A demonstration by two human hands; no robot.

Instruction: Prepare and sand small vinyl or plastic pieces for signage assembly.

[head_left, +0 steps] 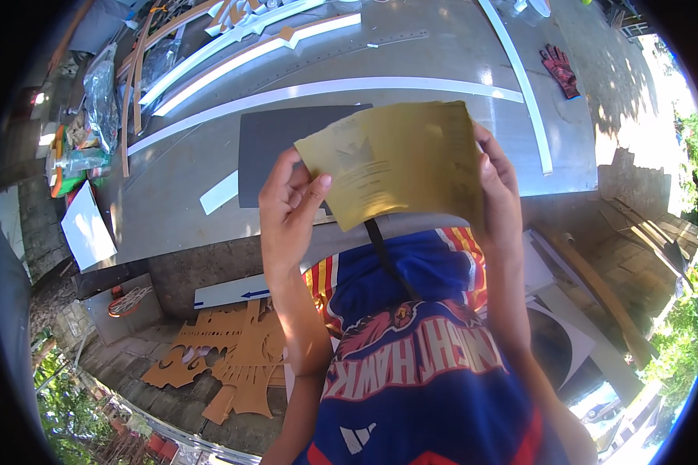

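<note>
A yellow-brown sheet of sandpaper (399, 159) is stretched between my two hands, above the near edge of the grey table (171, 221). Faint print shows on its face, and it bows slightly, with an uneven left edge. My left hand (291, 194) pinches the left edge, thumb in front and fingers behind. At the right edge my right hand (498, 178) grips the sheet, its fingers partly hidden behind it. Beneath the sandpaper lies a dark grey flat panel (265, 151), partly covered from view.
Long white strips (326, 87) lie across the table, one (520, 85) running along its right side. A red and black glove (560, 71) rests at the far right. Plastic bags (101, 108) sit at the left. Brown cut-out panels (240, 349) lie on the ground below.
</note>
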